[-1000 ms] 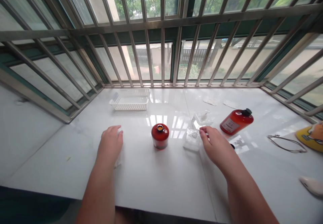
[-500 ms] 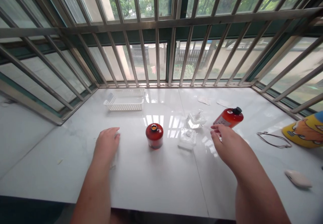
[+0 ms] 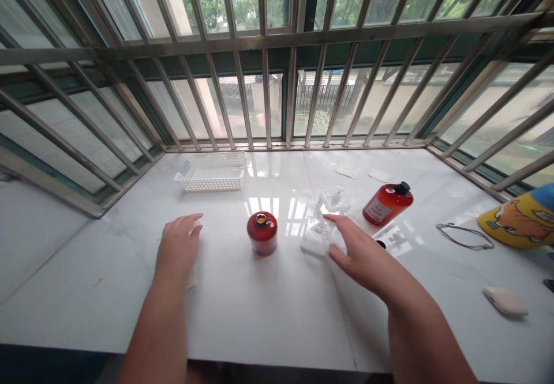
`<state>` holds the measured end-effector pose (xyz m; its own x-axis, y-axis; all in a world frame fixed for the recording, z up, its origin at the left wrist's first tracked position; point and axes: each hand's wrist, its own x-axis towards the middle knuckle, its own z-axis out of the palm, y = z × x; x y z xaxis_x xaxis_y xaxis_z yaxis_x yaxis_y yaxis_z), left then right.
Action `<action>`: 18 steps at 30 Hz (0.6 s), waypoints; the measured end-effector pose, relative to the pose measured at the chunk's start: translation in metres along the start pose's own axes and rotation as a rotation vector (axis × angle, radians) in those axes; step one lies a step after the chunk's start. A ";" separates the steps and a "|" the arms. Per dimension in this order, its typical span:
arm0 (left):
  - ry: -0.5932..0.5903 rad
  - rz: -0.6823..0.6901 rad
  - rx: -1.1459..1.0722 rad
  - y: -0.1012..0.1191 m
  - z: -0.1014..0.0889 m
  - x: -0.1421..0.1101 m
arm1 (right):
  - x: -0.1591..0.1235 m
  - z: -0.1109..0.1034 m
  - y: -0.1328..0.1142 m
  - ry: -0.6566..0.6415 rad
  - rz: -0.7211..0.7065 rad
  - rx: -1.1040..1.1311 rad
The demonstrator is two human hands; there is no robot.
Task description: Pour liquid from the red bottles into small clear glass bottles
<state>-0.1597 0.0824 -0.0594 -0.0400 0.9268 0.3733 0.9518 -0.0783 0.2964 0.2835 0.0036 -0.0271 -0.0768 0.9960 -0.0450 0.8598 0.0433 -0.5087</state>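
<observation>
A squat amber-red bottle (image 3: 262,233) with an uncapped mouth stands upright in the middle of the white sill (image 3: 268,309). My left hand (image 3: 177,247) lies flat on the sill to its left, fingers apart, over a scrap of white paper. My right hand (image 3: 355,250) hovers to the bottle's right with fingers stretched out, its fingertips beside a small clear plastic packet (image 3: 315,236). A second clear packet (image 3: 333,201) lies just behind. A taller red bottle (image 3: 386,203) with a black cap and a label lies on its side to the right.
A white slotted basket (image 3: 210,177) sits at the back left by the window bars (image 3: 277,84). A wire loop (image 3: 464,236), a yellow cartoon-printed object (image 3: 517,218) and a pale oval object (image 3: 504,301) lie on the right. Two white scraps (image 3: 362,173) lie near the back.
My right hand went right toward the lying bottle, then came back left to the clear packet, holding nothing. The view shifted slightly right. My left hand stayed put.
</observation>
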 end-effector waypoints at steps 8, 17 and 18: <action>0.158 -0.231 -0.412 0.041 -0.026 -0.009 | 0.005 0.015 -0.006 -0.033 -0.029 0.049; 0.431 -0.081 -0.953 0.086 -0.060 -0.022 | 0.010 0.023 -0.019 0.062 -0.065 0.012; 0.441 -0.063 -0.983 0.091 -0.064 -0.025 | 0.007 0.019 -0.022 0.078 -0.083 0.014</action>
<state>-0.0916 0.0289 0.0142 -0.3729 0.7411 0.5583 0.2911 -0.4779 0.8288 0.2547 0.0086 -0.0329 -0.1078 0.9921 0.0643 0.8451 0.1255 -0.5197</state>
